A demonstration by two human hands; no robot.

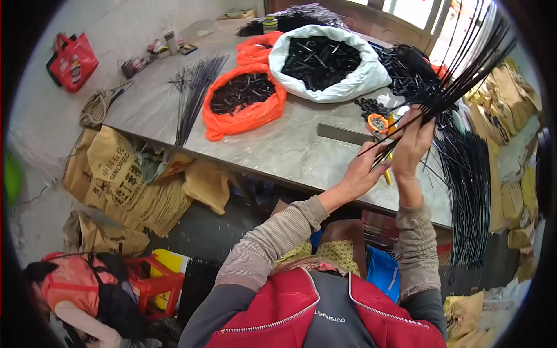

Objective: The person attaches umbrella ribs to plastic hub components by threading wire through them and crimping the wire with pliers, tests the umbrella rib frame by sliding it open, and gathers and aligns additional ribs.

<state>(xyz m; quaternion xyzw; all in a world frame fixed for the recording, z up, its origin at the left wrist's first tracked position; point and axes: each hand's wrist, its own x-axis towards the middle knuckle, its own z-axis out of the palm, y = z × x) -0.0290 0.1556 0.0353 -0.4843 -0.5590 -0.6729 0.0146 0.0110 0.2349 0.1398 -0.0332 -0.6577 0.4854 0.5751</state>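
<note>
A bundle of thin black rods (473, 72) slants up to the right, fanning out at its far end. My right hand (414, 145) is closed around its lower part. Below and to the left, my left hand (364, 167) pinches the near ends of the rods. Just behind my hands are a small orange-rimmed dish (371, 119) of tiny pieces and a flat dark metal bar (339, 134). A yellow-handled tool (389, 176) shows partly between my wrists. To the right, a thick stack of black rods (467, 197) hangs over the table edge.
On the grey table (261, 148) stand a white sack (371, 78) and an orange bag (220, 124), both holding black parts. More rods (194, 95) lie at left. Paper sacks (122, 180) are piled below. Another person (81, 284) is at lower left by a red stool (154, 284).
</note>
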